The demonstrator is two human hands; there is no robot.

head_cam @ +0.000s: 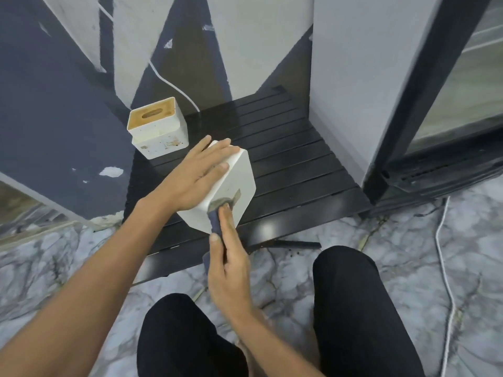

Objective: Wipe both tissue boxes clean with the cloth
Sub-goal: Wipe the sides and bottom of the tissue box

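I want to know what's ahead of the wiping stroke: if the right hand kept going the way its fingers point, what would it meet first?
The white tissue box it is wiping: the right hand already presses the cloth against its near side.

Bare forearms here, no sleeves in sight, left hand [196, 172] and right hand [228, 262] ungloved, black trousers [359, 308] over both knees.

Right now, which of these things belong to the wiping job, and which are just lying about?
In use: tilted white tissue box, blue cloth, stained tissue box, left hand, right hand.

Lying about: white cord, black slatted platform.
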